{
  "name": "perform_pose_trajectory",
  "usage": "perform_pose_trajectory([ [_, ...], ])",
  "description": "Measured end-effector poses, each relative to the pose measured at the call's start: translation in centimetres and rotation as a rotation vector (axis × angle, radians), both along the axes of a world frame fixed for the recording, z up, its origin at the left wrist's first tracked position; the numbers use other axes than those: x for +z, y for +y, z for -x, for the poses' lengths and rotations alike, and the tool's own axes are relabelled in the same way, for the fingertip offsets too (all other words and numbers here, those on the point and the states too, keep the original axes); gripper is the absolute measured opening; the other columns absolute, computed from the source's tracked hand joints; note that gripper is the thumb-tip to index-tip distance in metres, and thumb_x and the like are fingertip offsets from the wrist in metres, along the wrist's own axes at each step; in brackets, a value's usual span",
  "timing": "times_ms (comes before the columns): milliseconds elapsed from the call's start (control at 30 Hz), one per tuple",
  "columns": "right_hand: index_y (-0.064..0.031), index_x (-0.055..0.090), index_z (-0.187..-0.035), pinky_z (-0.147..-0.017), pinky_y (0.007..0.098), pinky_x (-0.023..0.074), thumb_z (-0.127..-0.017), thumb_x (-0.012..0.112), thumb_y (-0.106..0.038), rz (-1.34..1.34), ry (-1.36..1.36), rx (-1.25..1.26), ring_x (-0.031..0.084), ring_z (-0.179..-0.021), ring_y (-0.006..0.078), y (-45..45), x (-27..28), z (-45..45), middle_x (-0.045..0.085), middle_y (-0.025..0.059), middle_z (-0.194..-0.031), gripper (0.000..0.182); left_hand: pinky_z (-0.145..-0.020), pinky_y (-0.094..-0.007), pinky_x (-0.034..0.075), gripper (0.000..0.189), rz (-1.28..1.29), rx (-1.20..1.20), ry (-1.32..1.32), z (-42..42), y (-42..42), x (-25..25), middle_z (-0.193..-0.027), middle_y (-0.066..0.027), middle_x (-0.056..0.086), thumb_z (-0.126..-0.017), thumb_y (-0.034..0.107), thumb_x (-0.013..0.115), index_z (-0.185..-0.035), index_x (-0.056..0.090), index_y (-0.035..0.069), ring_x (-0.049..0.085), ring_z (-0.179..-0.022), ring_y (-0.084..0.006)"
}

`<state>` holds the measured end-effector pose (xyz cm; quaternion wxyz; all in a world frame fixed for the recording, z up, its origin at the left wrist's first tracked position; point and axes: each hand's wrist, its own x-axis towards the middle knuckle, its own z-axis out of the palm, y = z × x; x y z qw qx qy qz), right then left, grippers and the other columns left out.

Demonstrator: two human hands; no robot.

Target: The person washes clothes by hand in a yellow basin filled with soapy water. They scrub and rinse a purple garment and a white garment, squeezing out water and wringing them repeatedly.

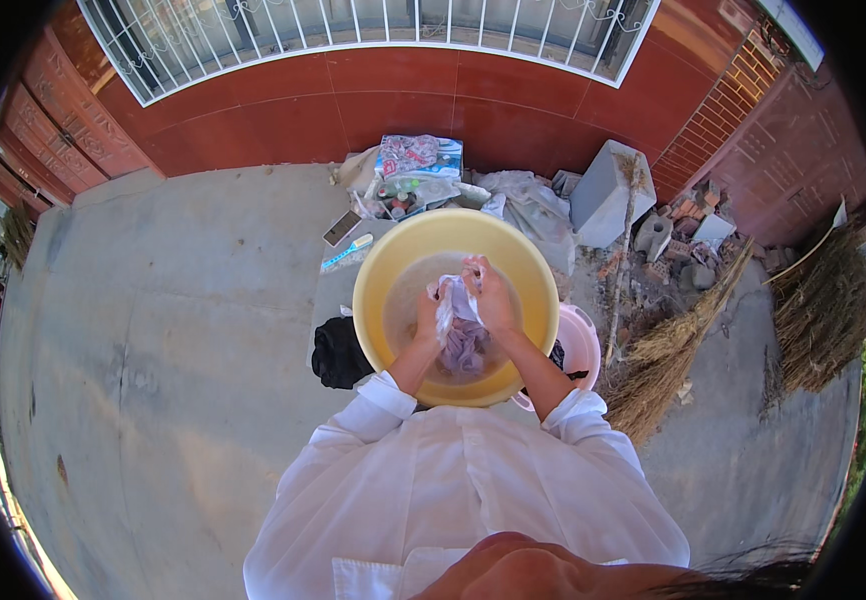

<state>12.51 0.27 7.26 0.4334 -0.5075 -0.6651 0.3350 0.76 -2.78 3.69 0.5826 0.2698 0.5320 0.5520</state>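
Observation:
A wide yellow basin point(373, 300) stands before me with cloudy water in its bottom. Over the water, my left hand point(428, 311) and my right hand point(487, 289) both grip a pale purple cloth point(467, 341). White suds cover the stretch of cloth between my fingers. The lower part of the cloth hangs bunched down into the water. My fingertips are partly hidden by the fabric and foam.
Left of the basin lie a blue-handled brush point(348, 251), a phone point(341, 228) and a black cloth bundle point(340, 354). A pink basin point(584, 345) with dark fabric sits at right, near a straw broom point(673, 349). Behind are a white block point(609, 196) and bagged bottles point(401, 199).

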Motion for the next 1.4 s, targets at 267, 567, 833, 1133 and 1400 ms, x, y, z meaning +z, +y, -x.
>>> perform_pose_trajectory([
  [267,0.0022,0.058,-0.073,-0.051,0.0381,0.0411,-0.09,0.062,-0.026,-0.433,-0.244,0.133,0.042,-0.049,0.0207,-4.9,2.6,3.4,0.047,0.0187,-0.058,0.033,-0.047,-0.0276,0.045,0.021,0.144,0.116,-0.844,-0.1,-1.0,-0.1,-0.069,0.002,0.057,-0.097,0.027,0.049,-0.084,0.057,0.013,0.056,-0.056,-0.0142],
  [567,-0.0005,0.065,-0.076,-0.057,0.0442,0.0453,-0.09,0.059,-0.029,-0.177,-0.2,-0.075,0.058,-0.061,0.0412,-4.9,4.2,3.5,0.057,0.0242,-0.065,0.033,-0.056,-0.0331,0.049,0.023,0.046,0.006,-0.76,-1.4,-1.6,0.2,-0.073,0.0017,0.058,-0.097,0.033,0.045,-0.089,0.058,0.016,0.058,-0.065,-0.0143],
  [833,0.0017,0.065,-0.074,-0.058,0.0439,0.0464,-0.091,0.056,-0.031,-0.313,-0.136,0.03,0.06,-0.06,0.0395,-5.8,2.8,3.7,0.058,0.0232,-0.064,0.038,-0.067,-0.0333,0.053,0.022,-0.106,-0.164,-0.906,0.0,-0.8,-4.2,-0.083,-0.0018,0.061,-0.097,0.027,0.043,-0.094,0.059,0.012,0.061,-0.074,-0.0171],
  [1133,-0.0003,0.065,-0.077,-0.064,0.0447,0.0479,-0.091,0.057,-0.033,-0.358,-0.24,-0.06,0.062,-0.065,0.0383,-4.7,1.0,2.7,0.06,0.023,-0.067,0.037,-0.064,-0.0326,0.052,0.021,-0.235,-0.225,-0.96,0.1,-1.6,-2.8,-0.087,-0.0016,0.063,-0.097,0.03,0.047,-0.096,0.059,0.013,0.062,-0.076,-0.0163],
  [1400,-0.0013,0.062,-0.08,-0.06,0.0404,0.0456,-0.09,0.058,-0.035,0.158,-0.007,0.083,0.054,-0.057,0.0326,-3.1,1.0,-0.6,0.058,0.0203,-0.069,0.035,-0.062,-0.0307,0.05,0.011,0.075,-0.009,-0.269,0.7,-1.2,0.2,-0.081,0.0008,0.06,-0.094,0.023,0.054,-0.092,0.057,0.012,0.06,-0.075,-0.0155],
])
